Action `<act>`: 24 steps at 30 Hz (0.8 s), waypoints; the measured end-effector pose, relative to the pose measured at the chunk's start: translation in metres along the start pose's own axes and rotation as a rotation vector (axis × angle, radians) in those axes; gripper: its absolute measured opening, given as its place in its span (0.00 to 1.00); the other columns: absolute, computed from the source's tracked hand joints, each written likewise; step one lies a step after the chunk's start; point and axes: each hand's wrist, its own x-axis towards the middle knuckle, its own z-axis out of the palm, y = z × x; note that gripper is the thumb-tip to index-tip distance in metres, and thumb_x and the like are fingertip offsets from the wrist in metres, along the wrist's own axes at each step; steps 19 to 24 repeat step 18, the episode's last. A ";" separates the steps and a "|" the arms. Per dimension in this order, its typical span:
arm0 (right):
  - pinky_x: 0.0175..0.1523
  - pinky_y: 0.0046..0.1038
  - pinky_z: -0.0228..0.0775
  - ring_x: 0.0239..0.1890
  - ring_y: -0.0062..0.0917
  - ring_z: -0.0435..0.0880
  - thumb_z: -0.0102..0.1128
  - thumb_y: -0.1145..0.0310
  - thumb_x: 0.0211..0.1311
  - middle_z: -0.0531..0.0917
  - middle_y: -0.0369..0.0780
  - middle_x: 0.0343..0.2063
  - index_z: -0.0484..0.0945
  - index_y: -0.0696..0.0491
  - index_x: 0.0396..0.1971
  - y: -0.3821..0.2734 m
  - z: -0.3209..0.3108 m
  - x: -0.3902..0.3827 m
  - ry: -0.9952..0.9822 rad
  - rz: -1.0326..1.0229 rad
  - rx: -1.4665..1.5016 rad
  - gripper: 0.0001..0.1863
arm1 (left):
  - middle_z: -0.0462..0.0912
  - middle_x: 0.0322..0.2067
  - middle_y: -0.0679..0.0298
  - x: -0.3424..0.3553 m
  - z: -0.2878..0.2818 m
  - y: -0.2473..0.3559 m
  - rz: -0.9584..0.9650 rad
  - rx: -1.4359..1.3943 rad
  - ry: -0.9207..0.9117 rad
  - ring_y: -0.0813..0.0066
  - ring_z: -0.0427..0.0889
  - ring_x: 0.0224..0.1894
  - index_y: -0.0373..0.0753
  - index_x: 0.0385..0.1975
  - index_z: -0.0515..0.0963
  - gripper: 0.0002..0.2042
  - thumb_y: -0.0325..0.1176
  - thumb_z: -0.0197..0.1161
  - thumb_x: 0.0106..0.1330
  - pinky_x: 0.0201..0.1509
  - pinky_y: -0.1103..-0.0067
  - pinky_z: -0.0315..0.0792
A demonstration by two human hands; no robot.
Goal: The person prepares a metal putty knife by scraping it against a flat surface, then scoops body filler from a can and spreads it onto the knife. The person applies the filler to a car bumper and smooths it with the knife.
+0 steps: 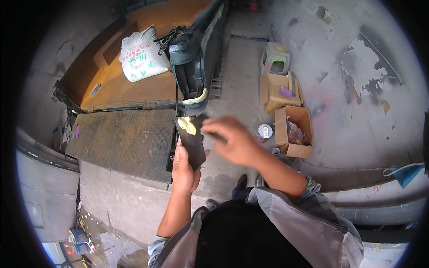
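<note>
My left hand point(182, 167) grips a dark rectangular mixing board point(194, 151) in front of my body. A lump of pale yellow paste point(188, 126) lies on the board's far end. My right hand point(231, 139), somewhat blurred, is closed on a dark flat spreader point(200, 119) just right of the paste. Whether the spreader touches the paste I cannot tell. Beyond the board stands the dark, worn corner post of a truck bed point(188, 58), with a cream-coloured patch point(195, 97) low on it.
A white sack point(142, 56) lies on the rusty bed, whose lowered tailgate point(123, 145) juts out at left. Along the right wall stand an open carton point(292, 131), another cardboard box point(275, 91), a plastic stool point(276, 58) and a tin point(264, 131). Tins point(78, 236) stand lower left.
</note>
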 end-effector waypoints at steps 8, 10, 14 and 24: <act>0.57 0.32 0.71 0.51 0.37 0.80 0.58 0.79 0.49 0.81 0.45 0.47 0.77 0.55 0.50 -0.018 -0.008 0.014 -0.085 0.180 0.134 0.24 | 0.62 0.66 0.60 0.002 -0.011 -0.007 0.110 0.278 0.010 0.72 0.66 0.64 0.37 0.72 0.49 0.35 0.54 0.45 0.74 0.59 0.77 0.66; 0.58 0.33 0.70 0.52 0.38 0.79 0.58 0.79 0.49 0.81 0.44 0.47 0.77 0.55 0.49 -0.016 0.006 0.000 -0.162 0.198 0.096 0.23 | 0.67 0.62 0.61 0.010 -0.005 -0.005 0.148 0.178 -0.041 0.72 0.69 0.60 0.37 0.70 0.52 0.33 0.53 0.45 0.74 0.59 0.74 0.66; 0.58 0.35 0.70 0.53 0.36 0.79 0.59 0.83 0.43 0.82 0.42 0.48 0.79 0.55 0.46 -0.017 -0.028 -0.009 -0.103 0.020 0.067 0.24 | 0.73 0.57 0.56 0.008 -0.022 0.013 -0.149 -0.086 -0.055 0.60 0.76 0.55 0.41 0.67 0.58 0.30 0.54 0.45 0.73 0.45 0.62 0.78; 0.60 0.32 0.69 0.57 0.33 0.75 0.58 0.81 0.44 0.80 0.38 0.52 0.80 0.52 0.44 -0.028 -0.052 0.026 -0.309 -0.251 0.138 0.23 | 0.67 0.62 0.51 -0.003 -0.036 0.025 -0.410 -0.433 -0.433 0.46 0.74 0.57 0.46 0.70 0.52 0.37 0.59 0.52 0.67 0.38 0.52 0.80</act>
